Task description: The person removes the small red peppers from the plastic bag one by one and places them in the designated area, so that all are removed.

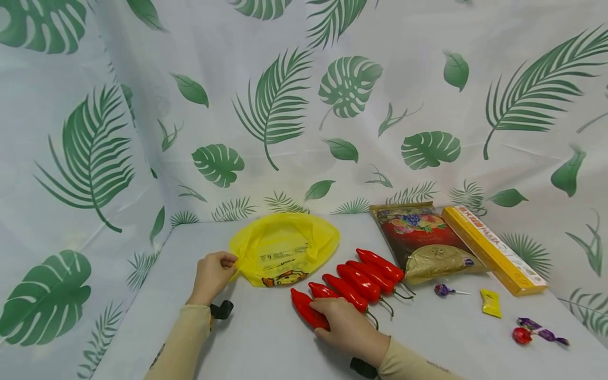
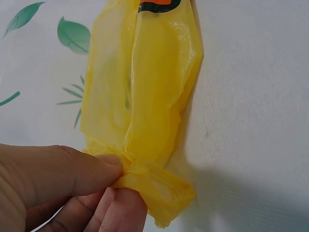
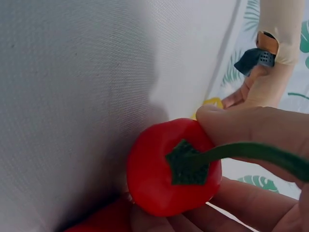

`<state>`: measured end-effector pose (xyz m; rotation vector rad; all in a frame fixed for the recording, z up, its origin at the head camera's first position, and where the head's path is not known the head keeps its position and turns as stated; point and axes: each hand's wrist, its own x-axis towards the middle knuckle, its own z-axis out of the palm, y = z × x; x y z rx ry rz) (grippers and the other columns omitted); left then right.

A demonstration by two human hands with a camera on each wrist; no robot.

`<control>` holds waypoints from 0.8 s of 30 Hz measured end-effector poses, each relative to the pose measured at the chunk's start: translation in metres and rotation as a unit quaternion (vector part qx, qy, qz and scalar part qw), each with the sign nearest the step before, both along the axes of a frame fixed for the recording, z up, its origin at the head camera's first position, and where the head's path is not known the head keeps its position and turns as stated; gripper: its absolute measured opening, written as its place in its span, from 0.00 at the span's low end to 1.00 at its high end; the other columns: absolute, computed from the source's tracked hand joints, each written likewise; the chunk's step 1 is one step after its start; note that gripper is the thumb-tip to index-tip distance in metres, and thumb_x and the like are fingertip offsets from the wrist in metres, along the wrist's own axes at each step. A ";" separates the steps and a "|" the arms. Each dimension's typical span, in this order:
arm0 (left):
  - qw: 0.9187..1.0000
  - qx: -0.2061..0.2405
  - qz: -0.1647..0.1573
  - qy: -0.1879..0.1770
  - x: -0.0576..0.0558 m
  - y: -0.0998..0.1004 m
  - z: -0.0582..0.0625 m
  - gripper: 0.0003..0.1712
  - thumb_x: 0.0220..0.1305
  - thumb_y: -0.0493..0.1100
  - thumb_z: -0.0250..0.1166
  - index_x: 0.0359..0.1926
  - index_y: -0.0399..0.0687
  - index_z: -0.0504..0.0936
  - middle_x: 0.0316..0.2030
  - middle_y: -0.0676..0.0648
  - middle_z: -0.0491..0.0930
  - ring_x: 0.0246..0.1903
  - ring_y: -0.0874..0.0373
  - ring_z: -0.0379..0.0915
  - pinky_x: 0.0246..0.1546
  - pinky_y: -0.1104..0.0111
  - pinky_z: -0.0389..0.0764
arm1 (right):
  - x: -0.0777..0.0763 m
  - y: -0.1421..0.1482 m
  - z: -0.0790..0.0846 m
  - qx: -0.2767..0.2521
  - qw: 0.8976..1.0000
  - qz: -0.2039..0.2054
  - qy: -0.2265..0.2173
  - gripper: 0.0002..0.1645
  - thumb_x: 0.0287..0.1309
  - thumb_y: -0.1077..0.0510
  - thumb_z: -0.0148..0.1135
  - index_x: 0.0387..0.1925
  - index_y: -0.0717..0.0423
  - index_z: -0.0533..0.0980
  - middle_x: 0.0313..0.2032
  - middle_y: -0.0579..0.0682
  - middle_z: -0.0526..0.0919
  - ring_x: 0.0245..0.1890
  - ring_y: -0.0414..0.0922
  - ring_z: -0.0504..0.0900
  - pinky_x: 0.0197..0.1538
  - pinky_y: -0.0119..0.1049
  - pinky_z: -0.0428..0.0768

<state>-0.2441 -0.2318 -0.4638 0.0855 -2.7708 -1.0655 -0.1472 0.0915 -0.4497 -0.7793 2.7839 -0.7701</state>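
Note:
A yellow plastic bag (image 1: 285,248) lies on the table with its mouth spread open. My left hand (image 1: 214,274) pinches the bag's gathered left end between thumb and fingers, and the crumpled yellow film (image 2: 159,188) sticks out past the fingertips in the left wrist view. My right hand (image 1: 349,324) grips the nearest red chili pepper (image 1: 306,309), its thumb on one side and fingers on the other. In the right wrist view that pepper's stem end (image 3: 174,169) faces the camera, with a green curved stem. More red peppers (image 1: 358,282) lie in a slanted row just beyond the hand.
Behind the peppers lie a dark red fruit-print packet with a gold front (image 1: 418,237) and a long yellow box (image 1: 494,250). To the right are a purple lollipop (image 1: 443,290), a yellow wrapped candy (image 1: 490,303), a red lollipop (image 1: 522,335) and a purple wrapper (image 1: 546,332). A leaf-print curtain (image 1: 294,105) rises behind.

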 end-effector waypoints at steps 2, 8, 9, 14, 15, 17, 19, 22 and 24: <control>1.000 0.001 0.002 -0.003 0.000 0.001 0.000 0.11 0.60 0.33 0.73 0.44 0.39 0.89 0.37 0.42 0.88 0.35 0.54 0.82 0.37 0.65 0.86 | 0.001 -0.001 -0.001 0.005 1.000 -0.005 0.005 0.31 0.52 0.54 0.80 0.58 0.60 0.83 0.55 0.54 0.88 0.52 0.49 0.86 0.55 0.49 0.88; 1.000 0.001 0.007 -0.010 0.002 0.001 0.000 0.10 0.60 0.34 0.72 0.44 0.39 0.89 0.37 0.42 0.88 0.35 0.54 0.83 0.38 0.64 0.87 | 0.004 -0.004 -0.002 0.030 0.999 -0.020 0.023 0.35 0.49 0.53 0.82 0.58 0.62 0.82 0.55 0.56 0.88 0.53 0.52 0.87 0.55 0.51 0.87; 1.000 0.001 0.006 -0.011 0.002 0.001 0.001 0.11 0.60 0.34 0.72 0.44 0.39 0.89 0.37 0.42 0.88 0.35 0.54 0.83 0.38 0.64 0.87 | 0.004 -0.005 -0.002 0.034 0.999 -0.022 0.025 0.36 0.48 0.53 0.82 0.59 0.62 0.82 0.55 0.56 0.88 0.53 0.52 0.87 0.55 0.51 0.88; 1.000 -0.002 -0.010 -0.013 0.005 0.001 0.002 0.12 0.59 0.35 0.72 0.45 0.38 0.88 0.37 0.42 0.88 0.35 0.54 0.83 0.39 0.62 0.87 | 0.006 -0.007 -0.003 0.039 0.999 -0.027 0.021 0.37 0.48 0.52 0.83 0.59 0.61 0.81 0.56 0.56 0.88 0.53 0.52 0.87 0.55 0.51 0.87; 1.000 -0.003 -0.012 -0.012 0.005 0.001 0.001 0.12 0.59 0.36 0.72 0.45 0.38 0.88 0.37 0.42 0.89 0.35 0.55 0.84 0.40 0.61 0.87 | 0.007 -0.007 -0.002 0.038 0.999 -0.028 0.019 0.37 0.48 0.52 0.83 0.60 0.61 0.81 0.56 0.56 0.88 0.53 0.52 0.87 0.55 0.52 0.87; 1.000 -0.005 -0.015 -0.009 0.006 0.002 0.001 0.12 0.59 0.37 0.73 0.45 0.38 0.88 0.37 0.43 0.89 0.35 0.55 0.84 0.40 0.61 0.87 | 0.007 -0.007 -0.002 0.035 0.999 -0.029 0.016 0.38 0.48 0.52 0.83 0.60 0.61 0.81 0.57 0.56 0.87 0.54 0.53 0.87 0.55 0.52 0.87; 1.000 -0.006 -0.017 -0.003 0.006 0.002 0.000 0.13 0.60 0.37 0.73 0.46 0.39 0.88 0.37 0.43 0.89 0.35 0.55 0.84 0.41 0.60 0.88 | 0.008 -0.006 -0.001 0.029 0.999 -0.030 0.014 0.38 0.48 0.52 0.82 0.61 0.60 0.81 0.57 0.56 0.87 0.55 0.53 0.87 0.55 0.52 0.87; 1.000 -0.008 -0.017 0.005 0.007 0.004 0.000 0.14 0.61 0.39 0.73 0.47 0.39 0.87 0.38 0.43 0.88 0.36 0.54 0.84 0.43 0.59 0.88 | 0.010 -0.003 0.001 0.008 0.999 -0.030 0.017 0.37 0.49 0.52 0.82 0.61 0.60 0.81 0.58 0.56 0.87 0.57 0.53 0.86 0.56 0.52 0.87; 1.000 -0.014 -0.018 0.012 0.009 0.005 -0.001 0.15 0.62 0.40 0.73 0.50 0.40 0.87 0.40 0.42 0.89 0.39 0.52 0.84 0.46 0.56 0.87 | 0.011 0.001 0.004 -0.008 0.999 -0.031 0.022 0.37 0.51 0.52 0.81 0.61 0.60 0.81 0.59 0.56 0.86 0.58 0.54 0.85 0.56 0.52 0.87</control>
